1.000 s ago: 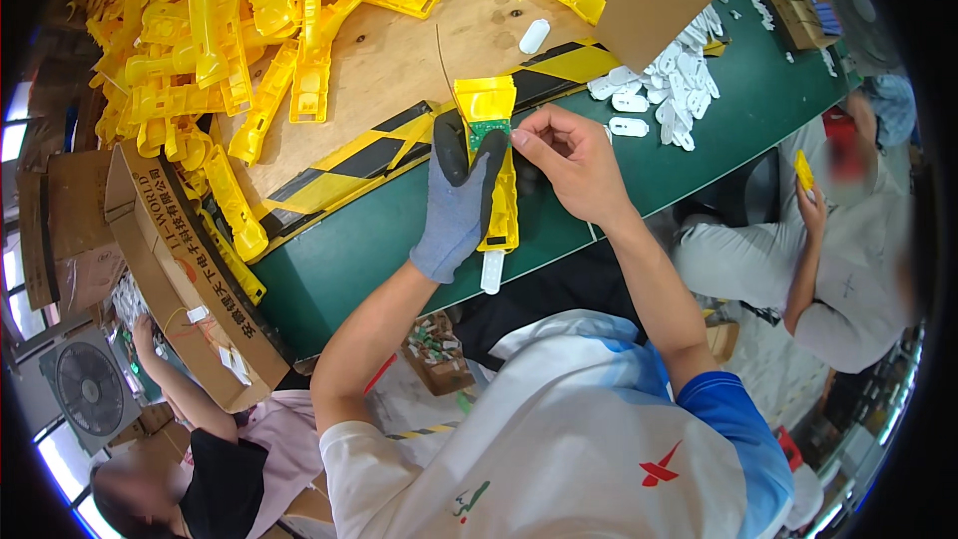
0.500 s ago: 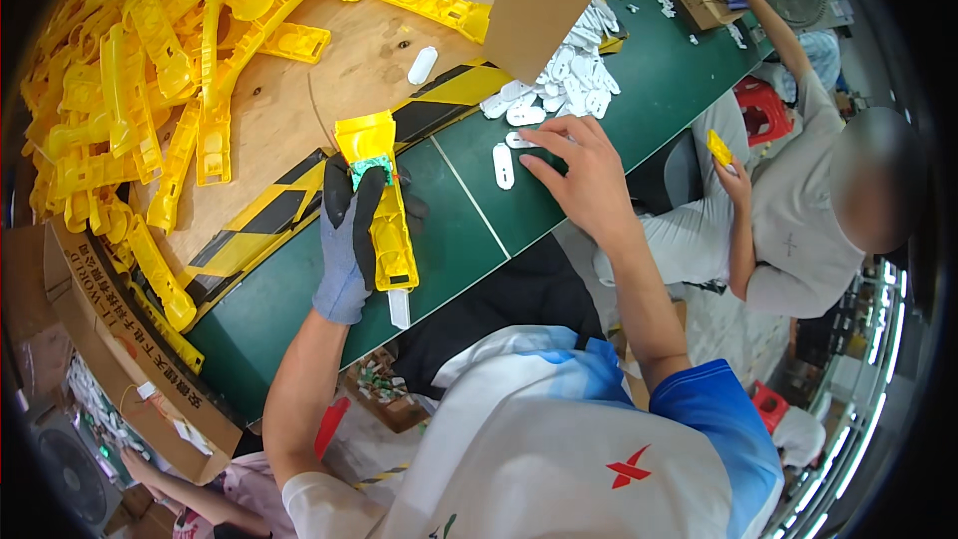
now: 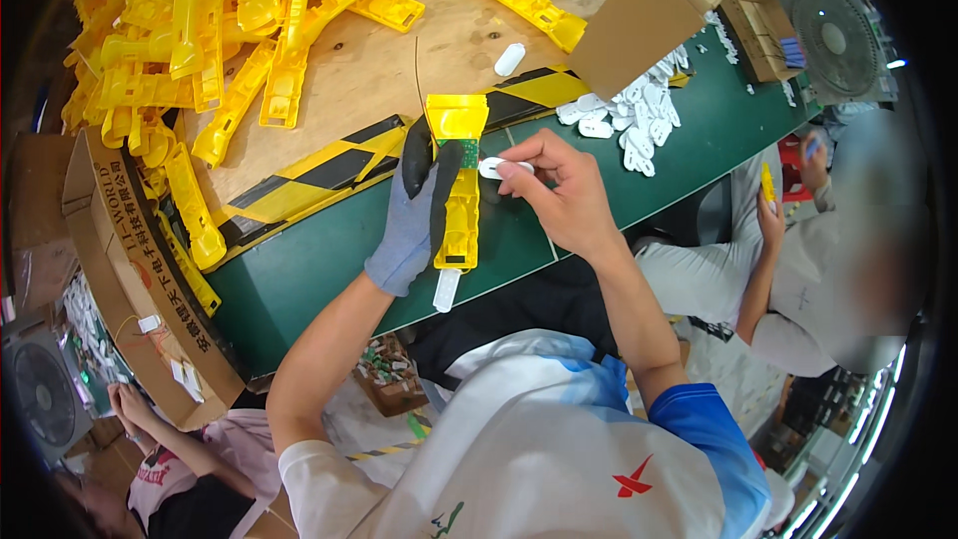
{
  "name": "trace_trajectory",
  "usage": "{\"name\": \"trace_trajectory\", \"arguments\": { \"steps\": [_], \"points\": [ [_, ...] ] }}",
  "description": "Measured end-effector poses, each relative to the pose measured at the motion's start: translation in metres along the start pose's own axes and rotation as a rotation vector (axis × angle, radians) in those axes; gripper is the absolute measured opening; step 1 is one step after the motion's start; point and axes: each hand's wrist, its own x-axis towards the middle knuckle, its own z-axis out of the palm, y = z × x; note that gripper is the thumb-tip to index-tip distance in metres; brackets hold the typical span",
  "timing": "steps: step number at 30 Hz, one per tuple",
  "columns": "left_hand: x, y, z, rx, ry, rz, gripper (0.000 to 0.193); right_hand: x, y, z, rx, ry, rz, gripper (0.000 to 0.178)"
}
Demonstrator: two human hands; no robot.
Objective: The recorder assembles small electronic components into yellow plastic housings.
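My left hand (image 3: pixel 421 190), in a grey glove with black fingers, is closed around a yellow plastic housing (image 3: pixel 459 210). A green circuit board (image 3: pixel 461 153) sits in the housing below its wide top end. From the lower end sticks out a translucent white strip (image 3: pixel 447 289). My bare right hand (image 3: pixel 559 185) pinches a small white oval plastic piece (image 3: pixel 505 169) between thumb and fingers, just right of the circuit board. Whether the piece touches the housing, I cannot tell.
Yellow housings (image 3: pixel 239 30) lie heaped on the wooden board at the far left. White oval pieces (image 3: pixel 639 120) spill beside a tilted cardboard box (image 3: pixel 649 15); one white piece (image 3: pixel 510 60) lies alone on the wood. Striped tape (image 3: pixel 319 175) edges the green table (image 3: pixel 299 265). Co-workers sit on both sides.
My right hand has picked up a white oval piece from the table and brought it left to the housing. The view has shifted, and the housing is held more upright.
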Motion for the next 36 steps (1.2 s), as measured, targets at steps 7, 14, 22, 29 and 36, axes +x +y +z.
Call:
{"name": "trace_trajectory", "arguments": {
  "steps": [7, 14, 22, 29, 36],
  "points": [
    [0.000, -0.009, 0.000, 0.068, 0.037, 0.112, 0.041, 0.006, 0.006, 0.000, 0.307, -0.083, 0.099, 0.006],
    [-0.003, -0.003, 0.004, 0.068, 0.064, 0.103, 0.051, 0.010, 0.023, 0.007, 0.414, -0.106, 0.044, 0.010],
    [-0.004, -0.002, 0.008, 0.044, 0.065, 0.103, 0.045, 0.006, 0.025, 0.009, 0.276, -0.044, -0.112, 0.013],
    [-0.007, -0.003, 0.009, -0.004, 0.041, 0.054, 0.048, 0.010, 0.017, 0.018, 0.309, 0.028, -0.002, 0.024],
    [-0.011, 0.000, 0.012, -0.003, 0.060, 0.005, 0.046, 0.014, 0.036, 0.012, 0.349, 0.009, 0.001, 0.023]
  ]
}}
